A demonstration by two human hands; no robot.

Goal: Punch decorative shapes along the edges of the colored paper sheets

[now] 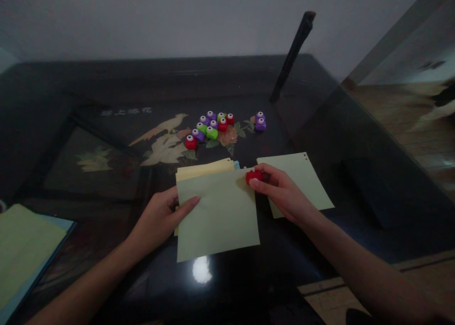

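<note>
My left hand (158, 218) pinches the left edge of a pale green paper sheet (220, 221), thumb on top and fingers underneath. At the sheet's top right corner, my right hand (284, 192) grips a small red craft punch (253, 176) between thumb and fingers. The punch sits over that corner; whether it is pressed down I cannot tell. Beneath the held sheet, yellowish sheets (202, 168) and a bit of blue paper (236, 164) show. Just right lies another pale green sheet (302, 183) with small dark holes in its top right corner.
Several red, purple and green craft punches (212, 133) with white round tops cluster further back on the glossy dark table (117, 249). Two purple ones (260, 123) stand apart to the right. A dark stick (293, 55) rises behind; more coloured paper (28, 249) lies far left.
</note>
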